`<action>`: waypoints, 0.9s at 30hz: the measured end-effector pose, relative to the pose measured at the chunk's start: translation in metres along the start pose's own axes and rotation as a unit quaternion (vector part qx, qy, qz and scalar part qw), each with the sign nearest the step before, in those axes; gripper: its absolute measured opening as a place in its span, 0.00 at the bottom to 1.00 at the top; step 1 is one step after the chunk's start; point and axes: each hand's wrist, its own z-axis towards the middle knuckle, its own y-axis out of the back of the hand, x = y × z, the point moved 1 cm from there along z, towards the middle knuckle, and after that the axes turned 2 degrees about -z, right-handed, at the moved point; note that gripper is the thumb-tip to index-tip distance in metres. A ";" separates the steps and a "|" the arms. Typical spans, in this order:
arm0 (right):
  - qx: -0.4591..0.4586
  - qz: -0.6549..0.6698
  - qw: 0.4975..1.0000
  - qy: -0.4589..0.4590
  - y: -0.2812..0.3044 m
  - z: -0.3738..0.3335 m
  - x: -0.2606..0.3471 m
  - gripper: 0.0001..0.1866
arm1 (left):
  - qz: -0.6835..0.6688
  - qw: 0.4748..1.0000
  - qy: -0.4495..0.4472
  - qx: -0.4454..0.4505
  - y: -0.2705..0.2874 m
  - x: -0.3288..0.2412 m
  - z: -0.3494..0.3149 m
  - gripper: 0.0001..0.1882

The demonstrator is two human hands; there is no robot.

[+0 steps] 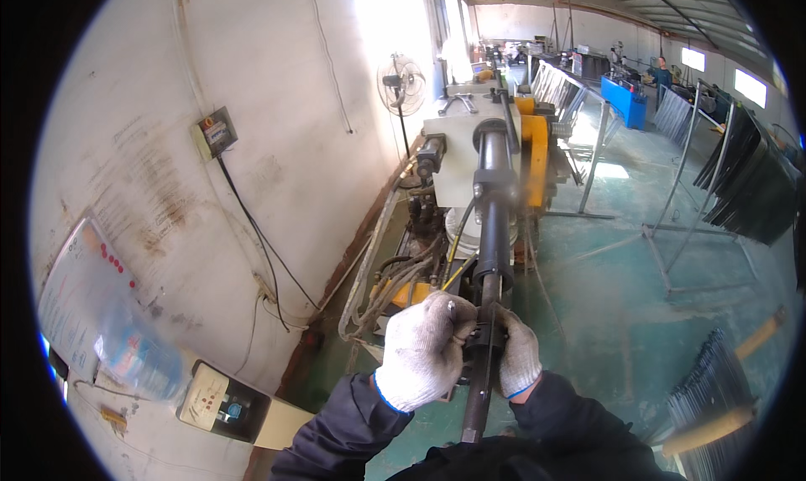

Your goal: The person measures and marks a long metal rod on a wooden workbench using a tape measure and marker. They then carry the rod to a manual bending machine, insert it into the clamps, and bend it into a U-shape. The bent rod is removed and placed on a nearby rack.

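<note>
A long dark metal shaft (478, 397) runs from just before my body toward the machine, leading into a thick black cylinder (495, 229). Around the shaft sits a dark collar (485, 337). My left hand (424, 347), in a white knitted glove, is closed at the collar's left side. A small shiny metal piece (452, 308) shows between its thumb and fingers; its exact kind is unclear. From the right, my gloved right hand (519, 352) curls against the collar, its fingertips partly hidden behind the shaft.
Ahead stands the grey machine body (457, 149) with a yellow guard (534, 158). Hoses (403, 279) hang at its left. A fan (401, 86) stands by the wall. Metal racks (672, 221) and a bundle of thin rods (714, 397) are at right. A person (662, 74) is far off.
</note>
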 end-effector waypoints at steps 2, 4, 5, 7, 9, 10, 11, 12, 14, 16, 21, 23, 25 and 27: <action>0.004 0.006 1.000 -0.014 0.001 -0.001 0.002 0.18 | 0.032 0.999 -0.035 0.016 0.004 -0.005 -0.008 0.17; -0.008 0.016 1.000 -0.013 0.000 0.000 -0.003 0.19 | 0.076 0.991 -0.096 0.048 0.017 -0.005 -0.013 0.16; -0.015 0.021 1.000 -0.013 0.001 0.001 -0.005 0.19 | 0.064 0.994 -0.078 0.043 0.016 -0.004 -0.009 0.16; -0.005 0.009 1.000 -0.006 0.004 0.003 -0.001 0.19 | 0.039 0.998 -0.041 0.033 0.013 -0.005 0.003 0.16; 0.000 0.004 1.000 -0.005 0.004 0.004 -0.002 0.19 | 0.048 0.997 -0.056 0.024 0.012 -0.008 0.002 0.15; -0.002 0.005 1.000 -0.002 0.004 0.003 -0.002 0.19 | 0.050 0.996 -0.067 0.020 0.010 -0.008 0.003 0.14; -0.004 0.007 1.000 0.002 0.003 0.003 -0.002 0.19 | 0.051 0.995 -0.079 0.016 0.009 -0.009 0.004 0.14; -0.004 0.008 1.000 -0.003 0.004 0.004 -0.003 0.19 | 0.040 0.996 -0.064 0.040 0.012 -0.007 0.000 0.14; -0.003 0.011 1.000 -0.013 0.006 0.005 -0.005 0.19 | 0.017 0.998 -0.050 0.038 0.015 -0.004 0.005 0.16; -0.014 0.008 1.000 -0.012 0.004 0.003 -0.004 0.20 | -0.006 0.999 -0.039 0.028 0.012 0.002 0.006 0.18; -0.015 -0.005 1.000 -0.008 0.007 0.005 -0.006 0.21 | 0.062 0.986 -0.134 0.073 0.020 0.002 -0.005 0.19; -0.004 0.001 1.000 -0.003 0.012 0.010 -0.007 0.21 | 0.054 0.985 -0.141 0.087 0.024 0.001 0.001 0.19; 0.002 -0.019 1.000 -0.001 0.008 0.007 -0.007 0.21 | 0.016 0.996 -0.079 0.024 0.014 0.004 0.001 0.19; 0.010 -0.022 1.000 -0.006 0.006 0.003 -0.005 0.20 | 0.047 0.995 -0.082 -0.025 0.015 0.003 0.010 0.18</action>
